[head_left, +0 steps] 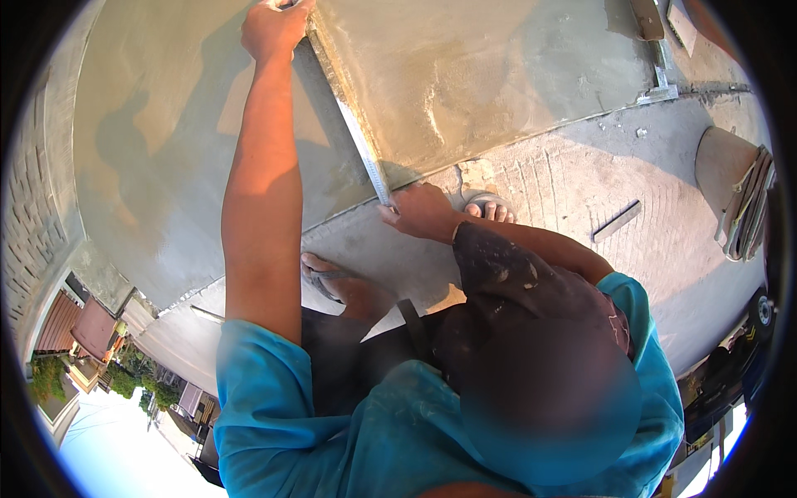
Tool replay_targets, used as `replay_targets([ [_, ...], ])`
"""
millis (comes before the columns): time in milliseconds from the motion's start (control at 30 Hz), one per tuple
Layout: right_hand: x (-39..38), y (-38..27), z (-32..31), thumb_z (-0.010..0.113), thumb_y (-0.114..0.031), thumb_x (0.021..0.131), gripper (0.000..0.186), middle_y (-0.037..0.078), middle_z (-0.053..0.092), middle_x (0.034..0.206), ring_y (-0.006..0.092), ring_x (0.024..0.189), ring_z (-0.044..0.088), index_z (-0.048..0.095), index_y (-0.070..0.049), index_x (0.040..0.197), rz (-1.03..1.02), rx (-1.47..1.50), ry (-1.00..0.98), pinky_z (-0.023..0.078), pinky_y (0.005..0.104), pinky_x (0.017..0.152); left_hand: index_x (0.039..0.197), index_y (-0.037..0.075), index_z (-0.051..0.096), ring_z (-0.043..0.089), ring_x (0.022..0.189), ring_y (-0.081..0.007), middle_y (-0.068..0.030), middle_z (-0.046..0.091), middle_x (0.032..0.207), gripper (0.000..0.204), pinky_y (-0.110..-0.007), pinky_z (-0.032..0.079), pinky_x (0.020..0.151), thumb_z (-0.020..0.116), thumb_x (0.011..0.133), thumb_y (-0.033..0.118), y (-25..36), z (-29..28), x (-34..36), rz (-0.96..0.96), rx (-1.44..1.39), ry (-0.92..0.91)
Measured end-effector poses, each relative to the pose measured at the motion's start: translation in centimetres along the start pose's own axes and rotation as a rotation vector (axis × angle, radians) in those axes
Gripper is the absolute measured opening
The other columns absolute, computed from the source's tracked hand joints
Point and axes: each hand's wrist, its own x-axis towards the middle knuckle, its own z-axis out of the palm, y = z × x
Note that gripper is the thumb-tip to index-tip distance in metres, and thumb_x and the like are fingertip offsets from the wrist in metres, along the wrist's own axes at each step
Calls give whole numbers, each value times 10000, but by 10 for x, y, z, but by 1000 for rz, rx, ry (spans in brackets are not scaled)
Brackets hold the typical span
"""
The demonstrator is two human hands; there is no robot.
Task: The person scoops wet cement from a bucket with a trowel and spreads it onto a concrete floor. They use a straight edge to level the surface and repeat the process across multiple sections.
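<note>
A long straightedge [362, 143] lies across a smooth, wet-looking grey mortar surface [481, 58]. Its far part is crusted with brownish mortar, while the near part is bright metal. My left hand [276, 31] is closed around the far end, partly cut off by the top of the picture. At the near end, by the edge of the mortar, my right hand [421, 209] grips the straightedge with bent fingers, some of them hidden. The mortar differs in tone on the two sides of the straightedge, and shadows of my arms fall on the left side.
My sandalled feet [491, 207] stand on rough concrete along the mortar's edge. A short flat strip [617, 221] lies to the right, before a stack of folded sacks or sheets [741, 199]. An L-shaped metal piece [660, 93] rests at the far-right edge. A patterned wall [33, 216] rises at left.
</note>
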Motion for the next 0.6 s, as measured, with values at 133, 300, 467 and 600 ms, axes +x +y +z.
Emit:
replay_targets([
  [133,-8,9,-13,552,-417,902,446,168,662,657,357,644,677,705,-23,758,27,47,9,542,472,633,1228,128,692,717,754,-203,-107,756,899,487,-352,544,709,745,749,202,15,4,-3,-42,-45,-21],
  [300,-15,18,-20,568,-461,915,449,179,681,700,371,666,675,720,-39,886,78,-43,15,543,462,674,1212,109,702,679,616,-163,-80,743,809,471,-337,538,584,739,745,156,24,13,-1,-66,-178,-4],
  [467,-23,27,-26,581,-456,909,447,190,674,684,384,645,668,717,-31,888,91,-82,56,548,456,655,1194,97,711,667,602,-144,-72,740,808,447,-328,530,539,733,748,114,31,20,-1,-44,-121,9],
  [600,-32,33,-34,589,-444,887,438,184,672,689,355,641,674,709,-27,829,99,-73,130,545,443,611,1201,97,709,677,615,-163,-92,742,828,453,-326,533,537,737,749,120,37,27,1,-90,-198,-15],
])
